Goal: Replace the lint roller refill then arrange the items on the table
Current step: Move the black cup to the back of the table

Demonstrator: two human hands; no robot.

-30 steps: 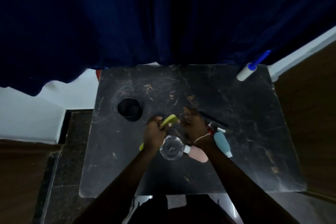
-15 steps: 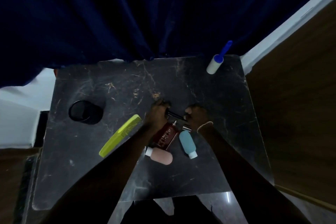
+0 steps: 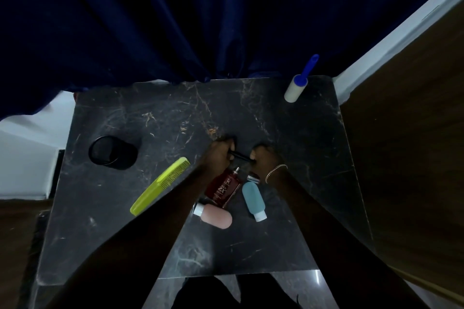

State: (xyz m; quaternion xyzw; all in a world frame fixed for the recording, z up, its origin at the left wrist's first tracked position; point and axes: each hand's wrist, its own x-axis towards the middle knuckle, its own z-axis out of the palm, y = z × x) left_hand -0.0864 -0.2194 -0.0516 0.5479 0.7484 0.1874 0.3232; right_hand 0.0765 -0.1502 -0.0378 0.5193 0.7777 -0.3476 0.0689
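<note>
Both my hands are curled shut over the middle of the table (image 3: 313, 133), each gripping one end of a thin black stick (image 3: 239, 156) that lies between them. My left hand (image 3: 221, 154) pinches its left end, my right hand (image 3: 263, 158) its right end; what the stick is, I cannot tell. A chain (image 3: 275, 172) circles my right wrist.

Just below my knuckles, between my forearms, a dark red bottle (image 3: 223, 188) lies on its side, its nozzle pointing up toward the stick. A small silver cap (image 3: 253, 178) sits beside my right wrist. Below that wrist lies a blue tube (image 3: 253, 199), and under the red bottle a pink tube (image 3: 216, 217), touching or nearly touching my left forearm.

Left of my left arm the green comb (image 3: 160, 184) lies slanted, and farther left lies a black cup (image 3: 113, 153), tipped on its side.

The lint roller (image 3: 297, 85) rests well away from my fingers, at the table's far right corner, its blue handle pointing off the edge toward the curtain (image 3: 175, 20).
</note>
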